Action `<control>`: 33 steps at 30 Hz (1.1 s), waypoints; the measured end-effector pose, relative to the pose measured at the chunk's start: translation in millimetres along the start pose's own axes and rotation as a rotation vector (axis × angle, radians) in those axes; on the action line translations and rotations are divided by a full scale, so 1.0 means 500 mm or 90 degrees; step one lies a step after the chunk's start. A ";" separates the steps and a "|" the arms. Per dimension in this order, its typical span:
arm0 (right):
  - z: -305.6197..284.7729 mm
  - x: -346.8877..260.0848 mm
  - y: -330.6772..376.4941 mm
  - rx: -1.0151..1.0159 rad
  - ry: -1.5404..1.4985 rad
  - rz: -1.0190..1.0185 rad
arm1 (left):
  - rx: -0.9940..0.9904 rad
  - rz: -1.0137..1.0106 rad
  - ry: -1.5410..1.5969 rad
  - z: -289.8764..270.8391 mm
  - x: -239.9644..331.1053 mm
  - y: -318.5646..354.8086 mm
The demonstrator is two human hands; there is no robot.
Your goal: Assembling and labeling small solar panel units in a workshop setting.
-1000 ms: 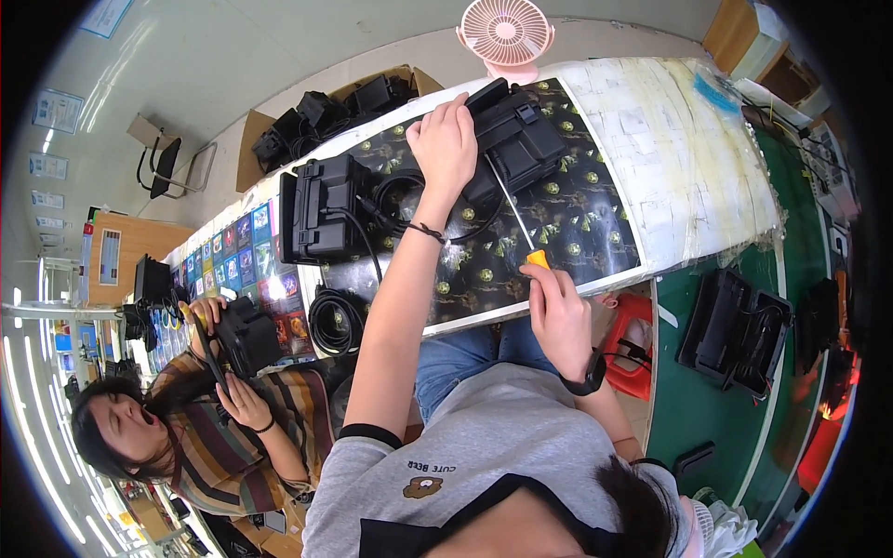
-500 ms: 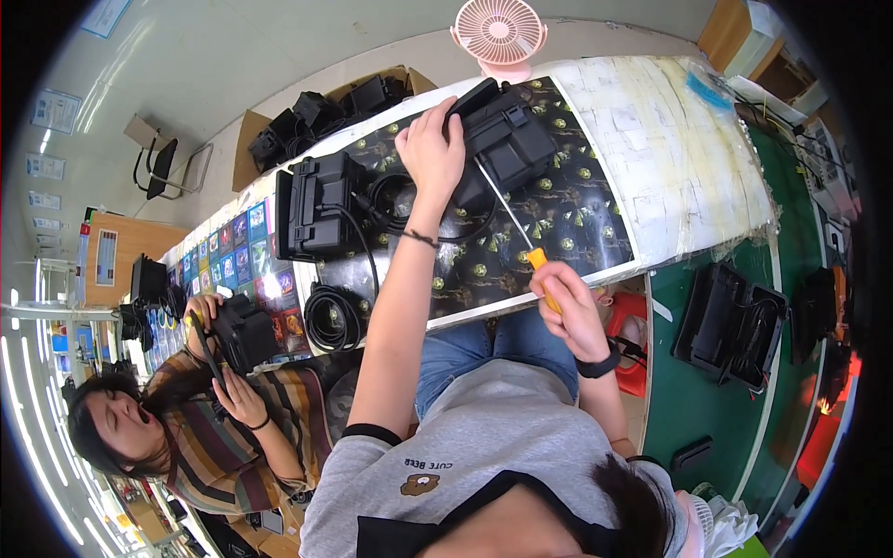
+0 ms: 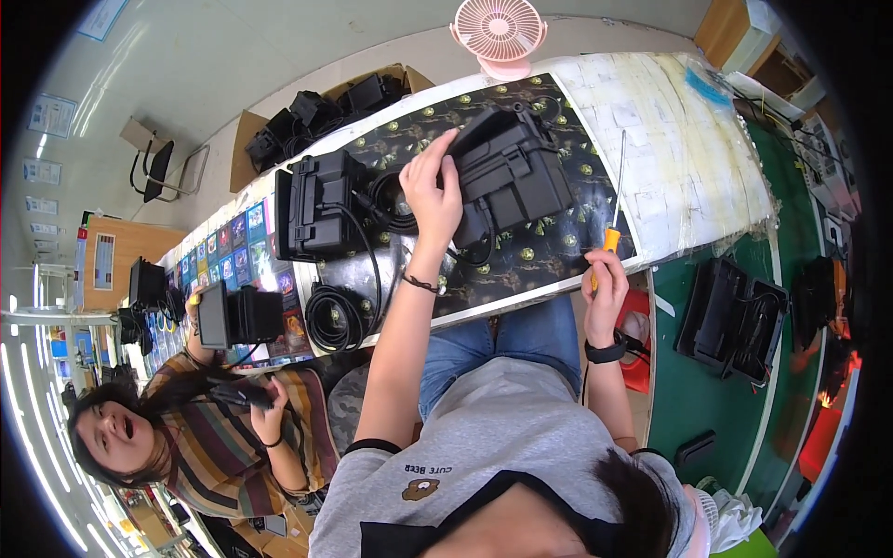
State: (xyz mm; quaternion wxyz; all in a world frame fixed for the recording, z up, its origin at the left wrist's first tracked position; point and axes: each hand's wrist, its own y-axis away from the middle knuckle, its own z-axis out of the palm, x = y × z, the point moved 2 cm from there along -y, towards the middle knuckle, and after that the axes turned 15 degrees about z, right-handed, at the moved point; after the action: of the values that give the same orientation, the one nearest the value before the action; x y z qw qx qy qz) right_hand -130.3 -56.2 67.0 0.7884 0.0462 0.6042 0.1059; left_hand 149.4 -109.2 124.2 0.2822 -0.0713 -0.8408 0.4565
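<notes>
While left hand grips black device; right hand holds screwdriver.

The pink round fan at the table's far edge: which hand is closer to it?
Left. The left hand rests on the black boxy device just below the pink round fan; the right hand holds a screwdriver farther back.

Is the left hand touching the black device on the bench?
Touching. The head view shows the left hand with fingers laid on the left edge of the black device, no gap visible.
</notes>
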 end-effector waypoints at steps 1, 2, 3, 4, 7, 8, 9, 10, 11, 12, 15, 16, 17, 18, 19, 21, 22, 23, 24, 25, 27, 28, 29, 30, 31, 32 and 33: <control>0.005 0.006 -0.003 -0.001 0.001 0.000 | 0.001 0.007 0.002 0.001 0.004 0.003; 0.013 0.011 -0.004 0.007 -0.007 0.009 | -0.005 -0.001 0.000 0.000 0.008 0.007; 0.017 0.015 -0.004 0.015 -0.015 0.018 | -0.004 -0.002 0.000 -0.003 0.011 0.009; 0.016 0.017 -0.003 0.005 -0.012 0.023 | 0.009 -0.012 0.005 -0.007 0.014 0.012; 0.013 0.027 -0.005 0.007 0.001 0.017 | 0.028 -0.030 0.013 -0.012 0.013 0.016; 0.010 0.030 -0.006 0.005 0.002 0.018 | 0.033 -0.036 0.016 -0.014 0.012 0.018; 0.007 0.033 -0.009 0.002 0.008 0.016 | 0.035 -0.038 0.014 -0.014 0.010 0.018; 0.005 0.033 -0.011 -0.003 0.014 0.013 | 0.031 -0.033 0.017 -0.014 0.010 0.016; 0.007 0.031 -0.015 -0.008 0.017 0.014 | 0.028 -0.029 0.019 -0.014 0.011 0.013; 0.009 0.025 -0.020 0.001 0.034 -0.023 | 0.019 -0.029 0.013 -0.013 0.012 0.010; 0.019 -0.003 -0.040 0.022 0.102 -0.095 | -0.058 -0.017 0.029 -0.012 0.001 -0.009; 0.018 -0.010 -0.050 0.051 0.152 -0.133 | -0.085 0.015 -0.008 -0.010 0.011 -0.024; 0.014 -0.018 -0.069 0.117 0.294 -0.240 | -0.123 0.020 -0.036 -0.013 0.026 -0.042; 0.012 -0.024 -0.079 0.147 0.351 -0.274 | -0.154 0.056 -0.109 -0.008 0.038 -0.056; 0.021 -0.040 -0.084 0.175 0.405 -0.312 | -0.187 0.091 -0.183 -0.001 0.047 -0.070; 0.023 -0.029 -0.099 0.185 0.451 -0.330 | -0.137 0.170 -0.191 0.023 0.072 -0.098; 0.022 -0.024 -0.103 0.194 0.454 -0.309 | -0.114 0.183 -0.163 0.049 0.089 -0.111; 0.023 -0.020 -0.104 0.202 0.456 -0.287 | -0.093 0.197 -0.138 0.072 0.106 -0.126; 0.022 -0.020 -0.101 0.199 0.471 -0.295 | -0.122 0.212 -0.118 0.093 0.129 -0.140; 0.021 -0.018 -0.099 0.190 0.475 -0.299 | -0.151 0.228 -0.099 0.116 0.150 -0.153; 0.020 -0.010 -0.098 0.209 0.465 -0.310 | -0.323 0.209 -0.155 0.178 0.170 -0.167; 0.031 -0.009 -0.095 0.202 0.453 -0.307 | -0.423 0.185 -0.227 0.196 0.168 -0.171; 0.031 -0.007 -0.096 0.197 0.455 -0.311 | -0.525 0.164 -0.286 0.227 0.165 -0.169; 0.034 -0.004 -0.096 0.197 0.440 -0.300 | -0.651 0.137 -0.318 0.249 0.152 -0.167; 0.030 -0.004 -0.097 0.207 0.425 -0.288 | -0.649 0.142 -0.314 0.271 0.154 -0.173; 0.030 -0.006 -0.096 0.216 0.430 -0.291 | -0.704 0.108 -0.337 0.289 0.155 -0.177; 0.031 -0.008 -0.097 0.226 0.427 -0.295 | -0.759 0.076 -0.362 0.307 0.154 -0.182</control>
State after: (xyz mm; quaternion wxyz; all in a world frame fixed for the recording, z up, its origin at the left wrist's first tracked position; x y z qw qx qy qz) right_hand -110.8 -103.3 65.1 0.5316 0.0078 0.8298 -0.1698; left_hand 15.0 -243.8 164.3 -0.0645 -0.1385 -0.9857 -0.0706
